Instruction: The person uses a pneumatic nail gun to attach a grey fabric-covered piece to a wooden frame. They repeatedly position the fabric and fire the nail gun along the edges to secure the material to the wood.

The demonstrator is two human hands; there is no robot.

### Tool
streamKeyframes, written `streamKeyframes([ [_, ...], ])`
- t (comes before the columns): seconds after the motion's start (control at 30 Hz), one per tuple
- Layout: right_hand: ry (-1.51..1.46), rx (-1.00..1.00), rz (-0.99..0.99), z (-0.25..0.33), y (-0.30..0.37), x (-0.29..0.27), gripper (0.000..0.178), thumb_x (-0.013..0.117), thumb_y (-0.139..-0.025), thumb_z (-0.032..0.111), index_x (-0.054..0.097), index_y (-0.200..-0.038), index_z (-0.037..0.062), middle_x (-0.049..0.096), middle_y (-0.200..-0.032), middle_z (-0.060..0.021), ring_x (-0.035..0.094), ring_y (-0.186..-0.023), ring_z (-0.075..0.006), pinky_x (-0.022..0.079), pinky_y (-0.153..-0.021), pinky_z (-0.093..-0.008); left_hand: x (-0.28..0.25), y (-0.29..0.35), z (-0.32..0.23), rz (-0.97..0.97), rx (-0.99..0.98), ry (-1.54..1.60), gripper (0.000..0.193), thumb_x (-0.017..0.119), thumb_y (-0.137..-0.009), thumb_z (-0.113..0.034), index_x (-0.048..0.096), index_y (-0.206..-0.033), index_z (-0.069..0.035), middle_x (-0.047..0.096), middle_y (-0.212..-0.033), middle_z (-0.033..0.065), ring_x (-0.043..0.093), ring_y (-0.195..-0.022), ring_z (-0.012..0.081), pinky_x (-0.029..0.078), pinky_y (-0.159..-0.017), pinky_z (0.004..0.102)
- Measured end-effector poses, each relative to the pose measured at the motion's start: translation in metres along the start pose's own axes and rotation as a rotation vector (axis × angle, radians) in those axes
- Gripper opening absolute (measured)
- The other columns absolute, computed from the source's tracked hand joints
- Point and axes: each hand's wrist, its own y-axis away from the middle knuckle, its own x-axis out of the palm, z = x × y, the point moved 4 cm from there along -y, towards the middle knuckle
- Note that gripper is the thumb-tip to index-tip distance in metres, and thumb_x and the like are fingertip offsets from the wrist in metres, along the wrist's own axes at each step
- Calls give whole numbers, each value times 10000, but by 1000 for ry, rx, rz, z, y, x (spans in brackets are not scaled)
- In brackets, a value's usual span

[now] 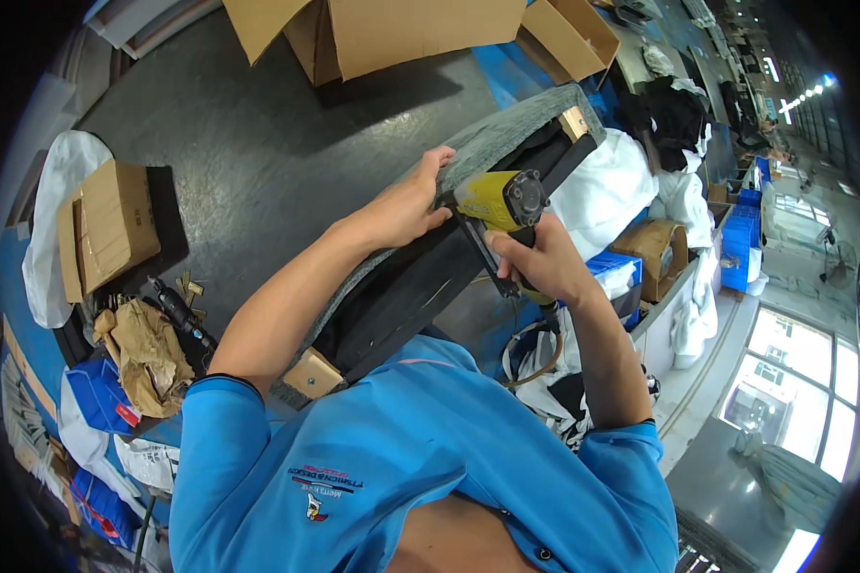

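Observation:
A long frame padded in grey fabric (506,124) slants from my waist up to the far right. Its hollow side is lined with black cloth, and a bare wooden block (312,374) shows at its near end. My left hand (413,202) grips the frame's left edge, fingers over the grey fabric and thumb toward the inside. In my right hand (545,260) is a yellow and black pneumatic staple gun (487,198), fingers closed round its handle. The gun's nose is over the black-lined side, close to my left thumb; whether it touches cannot be seen.
Cardboard boxes (420,38) stand on the dark table (258,143) at the back. At left lie a smaller carton (115,229), a black power tool (182,313) and crumpled brown paper (148,358). White fabric (607,186) and blue bins (741,244) are at right. A hose (549,358) hangs below the gun.

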Motion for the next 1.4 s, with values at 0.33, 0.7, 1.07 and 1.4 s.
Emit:
streamKeyframes([
  [0.33, -63, -6, -87, -20, 8, 32, 271, 706, -961, 192, 701, -1097, -43, 675, -758, -27, 652, -627, -107, 532, -585, -287, -30, 48, 90, 120, -347, 757, 693, 464, -1118, -498, 379, -1631, -39, 379, -1682, 121, 302, -1577, 253, 239, -1292, 389],
  [0.7, -43, -30, -154, -17, 17, 43, 255, 716, -978, 187, 722, -1133, -15, 669, -742, -21, 637, -611, -93, 517, -577, -273, -15, 95, 16, 152, -173, 235, 576, 356, -1158, -366, 280, -1692, -164, 195, -1765, 143, 200, -1625, 315, 192, -1311, 426],
  [1.07, 55, -45, -51, -1, 23, 56, 275, 700, -982, 192, 720, -1155, -22, 701, -808, -32, 631, -630, -80, 521, -593, -275, -15, 104, -12, 71, -70, -136, 374, 554, -1059, -69, 477, -1423, -98, 355, -1659, 251, 481, -1458, 438, 459, -1140, 471],
  [1.4, 24, 21, 0, -4, 39, 95, 230, 706, -958, 170, 720, -1063, -34, 698, -774, -32, 628, -625, -82, 491, -565, -268, -18, 104, -7, 16, -178, -21, 687, 735, -929, -34, 299, -1459, -34, 483, -1443, 372, 561, -1341, 468, 474, -1073, 477],
])
